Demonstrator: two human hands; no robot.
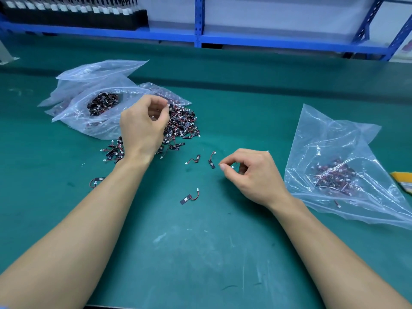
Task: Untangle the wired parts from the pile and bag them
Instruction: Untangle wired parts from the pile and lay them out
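Green mat [200,253]: big pile [181,126] left, right bag [334,141] part-filled. Our left hand [143,126] pinches a part [170,108]; our right hand [253,172] pinches another.

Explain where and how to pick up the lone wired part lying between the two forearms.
Pinch the wired part by its black strip, from above, across the narrow sides. It lies flat, clear of the pile; the thin red wire curls and may slip.
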